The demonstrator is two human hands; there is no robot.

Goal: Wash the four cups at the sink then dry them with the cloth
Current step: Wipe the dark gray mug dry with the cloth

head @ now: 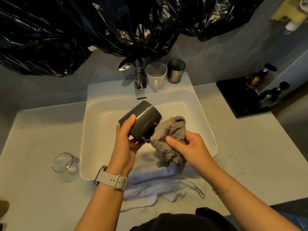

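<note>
My left hand (126, 139) grips a dark grey mug (143, 116) tilted over the white sink (93, 124), its base pointing up and left. My right hand (188, 147) holds a bunched grey-brown cloth (168, 135) pressed against the mug's mouth side. A white mug (156, 75) and a dark smoked glass (175, 70) stand upright on the sink's back ledge, right of the tap. A clear glass (65, 162) stands on the counter left of the sink.
A chrome tap (140, 75) rises behind the basin. Black plastic sheeting (100, 25) hangs over the wall above. A white towel (158, 184) drapes over the sink's front edge. Pump bottles (255, 79) stand on a black tray (233, 92) at the right.
</note>
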